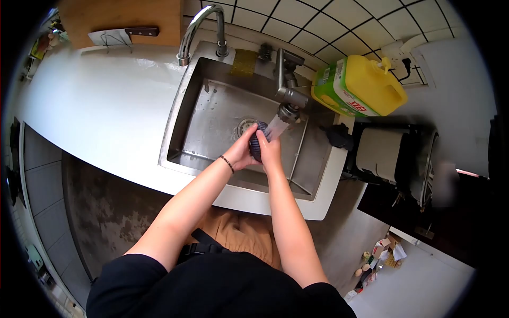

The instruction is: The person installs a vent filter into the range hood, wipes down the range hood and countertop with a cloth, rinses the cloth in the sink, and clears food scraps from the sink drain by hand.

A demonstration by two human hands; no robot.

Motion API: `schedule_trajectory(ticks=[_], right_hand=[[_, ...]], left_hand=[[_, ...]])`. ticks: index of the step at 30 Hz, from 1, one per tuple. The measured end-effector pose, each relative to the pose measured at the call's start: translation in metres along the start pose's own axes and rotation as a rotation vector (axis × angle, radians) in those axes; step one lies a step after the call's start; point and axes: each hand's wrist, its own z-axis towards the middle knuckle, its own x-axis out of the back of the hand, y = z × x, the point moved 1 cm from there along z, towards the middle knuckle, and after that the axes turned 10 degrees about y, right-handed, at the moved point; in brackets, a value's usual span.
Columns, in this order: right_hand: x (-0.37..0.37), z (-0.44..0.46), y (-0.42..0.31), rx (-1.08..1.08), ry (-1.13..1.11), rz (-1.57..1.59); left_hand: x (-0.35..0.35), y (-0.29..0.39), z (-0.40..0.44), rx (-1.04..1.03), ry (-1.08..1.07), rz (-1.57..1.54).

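Head view — left hand [243,153] and right hand [270,152], grip curled closed, hold a dark striped item [258,144] between them — over the sink [212,119], well in from its edges.

Both arms [183,214] stretched forward, angled inward — hands [271,152] held together, thumbs [249,132] uppermost.
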Motion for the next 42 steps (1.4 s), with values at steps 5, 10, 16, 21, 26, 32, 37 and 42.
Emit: schedule_trajectory(ticks=[5, 10, 16, 21, 26, 32, 37, 42], right_hand=[[-0.004, -0.012, -0.014, 0.029, -0.014, -0.068], [0.003, -0.015, -0.012, -0.035, 0.032, -0.028], [0.012, -0.012, 0.001, -0.138, 0.187, 0.218], [0.020, -0.009, 0.006, -0.435, -0.118, 0.495], [0.030, -0.004, -0.004, -0.616, -0.461, 0.388], [0.027, -0.013, -0.037, -0.822, -0.550, 0.355], [0.015, 0.001, -0.002, -0.254, -0.258, 0.019], [0.008, 0.001, -0.007, -0.027, -0.116, -0.032]], left_hand=[[-0.005, -0.002, 0.026, 0.096, -0.028, -0.284], [-0.006, -0.011, 0.043, -0.047, 0.112, -0.283], [-0.022, -0.002, 0.045, -0.435, 0.441, 0.020], [-0.019, 0.003, 0.059, -0.779, 0.494, 0.215], [-0.025, 0.024, 0.022, -0.671, 0.260, 0.680], [-0.023, 0.037, 0.032, -0.555, 0.050, 0.888], [-0.018, 0.027, 0.046, -0.776, 0.274, 1.027], [-0.026, 0.033, 0.033, -0.519, 0.142, 0.774]])
